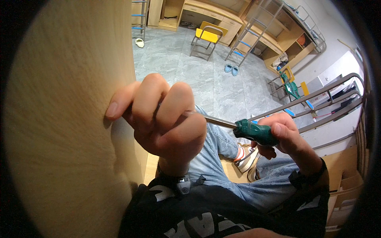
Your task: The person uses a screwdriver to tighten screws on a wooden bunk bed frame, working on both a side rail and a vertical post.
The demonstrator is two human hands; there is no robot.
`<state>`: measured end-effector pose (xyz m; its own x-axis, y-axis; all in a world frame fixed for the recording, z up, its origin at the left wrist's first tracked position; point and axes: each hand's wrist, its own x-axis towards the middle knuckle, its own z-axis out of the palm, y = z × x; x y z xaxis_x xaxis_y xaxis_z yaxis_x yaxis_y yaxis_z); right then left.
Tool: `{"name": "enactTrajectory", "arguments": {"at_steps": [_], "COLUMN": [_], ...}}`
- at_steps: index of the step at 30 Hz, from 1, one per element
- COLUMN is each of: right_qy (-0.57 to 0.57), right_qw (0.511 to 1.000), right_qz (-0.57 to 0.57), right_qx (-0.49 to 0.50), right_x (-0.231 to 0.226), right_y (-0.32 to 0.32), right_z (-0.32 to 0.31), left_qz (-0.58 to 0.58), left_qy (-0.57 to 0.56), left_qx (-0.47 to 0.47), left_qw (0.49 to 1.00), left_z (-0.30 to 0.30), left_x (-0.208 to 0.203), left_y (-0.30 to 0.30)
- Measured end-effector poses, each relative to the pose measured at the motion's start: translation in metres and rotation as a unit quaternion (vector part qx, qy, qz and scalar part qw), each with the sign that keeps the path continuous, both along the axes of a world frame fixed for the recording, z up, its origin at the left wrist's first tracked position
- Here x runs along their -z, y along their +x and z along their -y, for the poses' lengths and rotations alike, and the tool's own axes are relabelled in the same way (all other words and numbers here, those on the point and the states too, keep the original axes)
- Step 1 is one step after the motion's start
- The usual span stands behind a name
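A screwdriver with a metal shaft and a dark green handle lies almost level across the middle of the view. My right hand is closed on the end of its handle. My left hand is curled around the shaft, its outstretched forefinger at the surface of a tall light-wood panel on the left. The screwdriver's tip is hidden behind my left fingers. Whether it meets a screw there cannot be seen.
A metal bed rail runs close beyond my right hand. My legs in jeans are folded beneath my hands. Far below on the grey tiled floor stand a yellow folding chair, a ladder and blue slippers.
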<state>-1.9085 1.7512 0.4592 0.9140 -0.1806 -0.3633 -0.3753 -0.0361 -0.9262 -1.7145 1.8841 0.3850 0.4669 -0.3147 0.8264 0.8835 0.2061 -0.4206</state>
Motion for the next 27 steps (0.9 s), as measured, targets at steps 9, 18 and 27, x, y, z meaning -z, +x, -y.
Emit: {"name": "enactTrajectory", "arguments": {"at_steps": [9, 18, 27], "right_qy": [-0.270, -0.251, -0.006], "right_qw": [0.951, 0.943, 0.997], "right_qz": [0.149, 0.219, 0.063], "right_qx": [0.026, 0.009, 0.035], "right_x": [-0.001, 0.010, 0.016], "right_y": [-0.001, 0.002, -0.002], "right_z": [-0.014, -0.016, -0.007], "left_qz": [0.037, 0.007, -0.024], "left_qy": [0.019, 0.024, -0.015], "left_qx": [-0.029, -0.014, 0.015], "left_qw": [0.999, 1.000, 0.999], "left_z": [-0.002, -0.003, 0.003], "left_x": [0.002, -0.001, -0.003], "left_y": [0.007, -0.001, -0.005]}}
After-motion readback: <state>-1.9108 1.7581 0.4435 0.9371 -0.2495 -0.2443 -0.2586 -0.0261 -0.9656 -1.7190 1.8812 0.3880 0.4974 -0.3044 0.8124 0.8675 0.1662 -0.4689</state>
